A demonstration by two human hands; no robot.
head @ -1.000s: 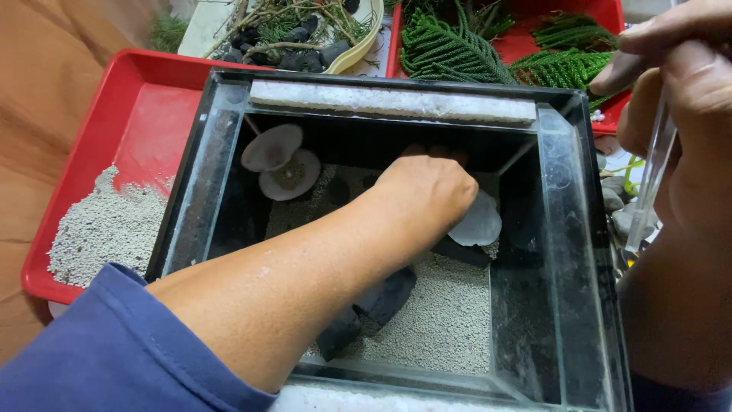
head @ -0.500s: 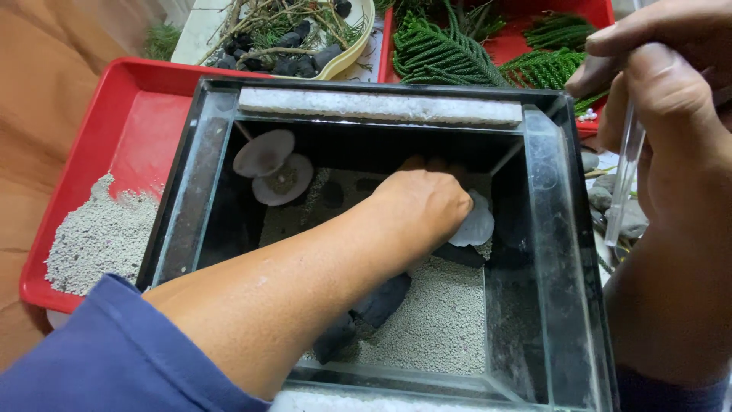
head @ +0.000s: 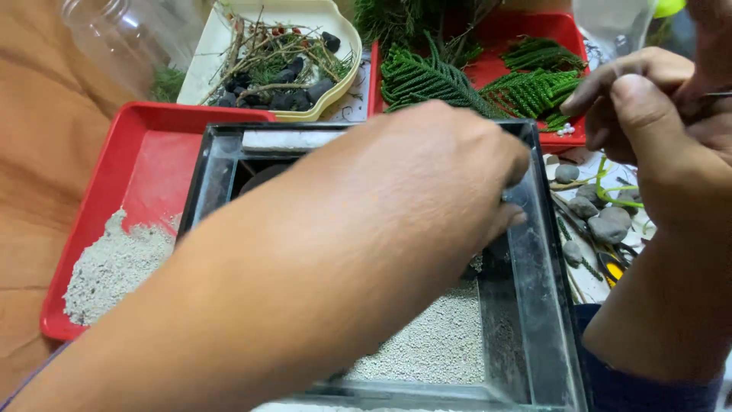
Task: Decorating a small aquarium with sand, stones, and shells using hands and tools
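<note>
- The glass tank [head: 534, 305] sits at the middle of the tabletop, a dark-framed rectangular box, open at the top, with pale grey gravel [head: 442, 343] spread over its floor.
- Its right wall stands clear and upright; the far rim is partly hidden behind the left hand [head: 450, 164], and the near rim runs along the bottom edge of the view.
- The left hand is above the tank's far right corner, fingers curled downward and close together; whether they pinch anything I cannot tell.
- The forearm crosses most of the tank's opening, leaving open only a strip of gravel at the near right.
- The right hand [head: 656, 130] is right of the tank, apart from it, thumb and fingers pressed together on a thin dark tool [head: 713, 96].
- Just left of the tank, touching or nearly so, a red tray [head: 145, 152] holds a heap of the same gravel [head: 114, 263].
- Beyond it a cream dish [head: 335, 30] carries twigs and dark stones.
- A second red tray [head: 564, 30] with green fronds [head: 435, 76] lies far right.
- Grey pebbles [head: 602, 221] lie scattered between the tank and the right forearm.
</note>
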